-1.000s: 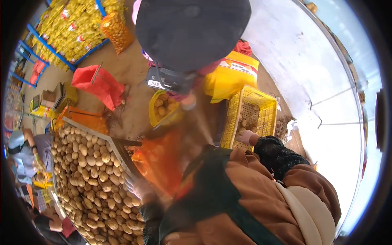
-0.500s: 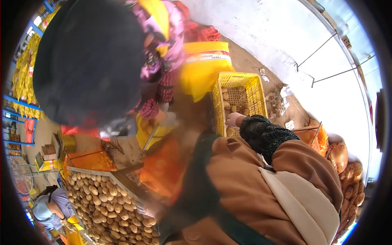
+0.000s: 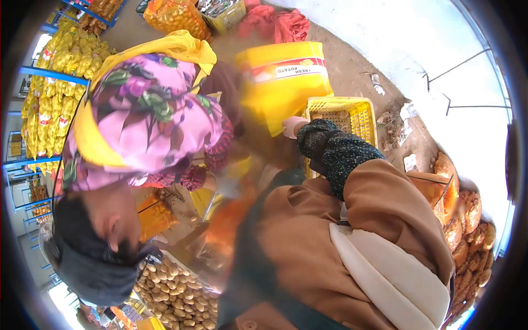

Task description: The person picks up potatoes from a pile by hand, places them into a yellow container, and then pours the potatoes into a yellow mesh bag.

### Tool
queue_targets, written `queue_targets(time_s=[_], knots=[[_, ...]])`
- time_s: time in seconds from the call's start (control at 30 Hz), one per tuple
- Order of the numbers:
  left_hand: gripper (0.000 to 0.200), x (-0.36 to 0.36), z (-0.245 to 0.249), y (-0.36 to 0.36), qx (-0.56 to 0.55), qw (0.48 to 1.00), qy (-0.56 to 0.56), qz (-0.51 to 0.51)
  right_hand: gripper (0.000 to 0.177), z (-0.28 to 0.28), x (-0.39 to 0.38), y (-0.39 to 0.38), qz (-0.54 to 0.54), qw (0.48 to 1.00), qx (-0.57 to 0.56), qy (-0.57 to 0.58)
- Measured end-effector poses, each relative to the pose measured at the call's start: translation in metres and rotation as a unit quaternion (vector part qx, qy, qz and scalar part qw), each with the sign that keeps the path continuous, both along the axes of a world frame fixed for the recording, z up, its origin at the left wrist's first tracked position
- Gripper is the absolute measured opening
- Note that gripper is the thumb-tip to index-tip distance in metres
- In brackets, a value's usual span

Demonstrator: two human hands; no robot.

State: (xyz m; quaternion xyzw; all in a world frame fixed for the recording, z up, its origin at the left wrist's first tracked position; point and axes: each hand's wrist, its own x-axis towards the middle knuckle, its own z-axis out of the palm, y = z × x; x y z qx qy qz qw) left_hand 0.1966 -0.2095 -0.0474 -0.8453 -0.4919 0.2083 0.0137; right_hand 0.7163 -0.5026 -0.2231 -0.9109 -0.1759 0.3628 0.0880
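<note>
My right hand (image 3: 294, 127), in a dark speckled sleeve, is at the left rim of a yellow plastic crate (image 3: 365, 118), close to the lower part of a yellow bag printed FRESH POTATO (image 3: 283, 88). Its fingers look closed, but what they hold, if anything, is hidden. A few potatoes (image 3: 343, 115) show inside the crate; my forearm covers much of it. A blurred pinkish patch near the heap of potatoes (image 3: 176, 291) may be my left hand (image 3: 214, 279); its fingers cannot be made out.
A person in a pink flowered top (image 3: 148, 110) bends close on the left, a hand near a blurred yellow thing. Filled yellow net bags (image 3: 49, 115) hang on blue racks. Orange sacks (image 3: 462, 214) stack along the wall at right. Red cloth or sacks (image 3: 289, 25) lie behind.
My right hand has moved from over the potatoes inside the crate to its left rim, toward the yellow bag. The other person's head has swung down and left as my view shifted.
</note>
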Motion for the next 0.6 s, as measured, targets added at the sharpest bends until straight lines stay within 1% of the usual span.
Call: queue_targets(time_s=[0.07,0.1,0.2,0.27,0.4,0.5,0.6], knots=[[0.068,0.020,0.005,-0.005,-0.023,0.999,0.021,0.008,0.032,-0.031,0.023,0.015,0.053,0.998,-0.003,0.019],[0.068,0.029,0.009,-0.008,-0.036,0.999,0.031,0.014,0.030,-0.030,0.030,0.023,0.071,0.996,-0.008,0.046],[0.067,0.053,0.017,-0.013,-0.067,0.996,0.061,0.027,0.029,-0.053,0.035,0.048,0.065,0.997,0.043,0.029],[0.067,0.067,0.020,-0.015,-0.082,0.993,0.081,0.036,0.027,-0.067,0.037,0.061,0.090,0.995,0.025,0.047],[0.067,0.090,0.021,-0.014,-0.110,0.986,0.112,0.056,0.025,-0.076,0.054,0.088,0.115,0.992,0.013,0.052],[0.067,0.102,0.021,-0.013,-0.128,0.981,0.131,0.072,0.024,-0.106,0.060,0.095,0.137,0.989,0.028,-0.038],[0.067,0.106,0.022,-0.012,-0.147,0.974,0.147,0.086,0.024,-0.147,0.065,0.096,0.128,0.988,0.038,-0.082]])
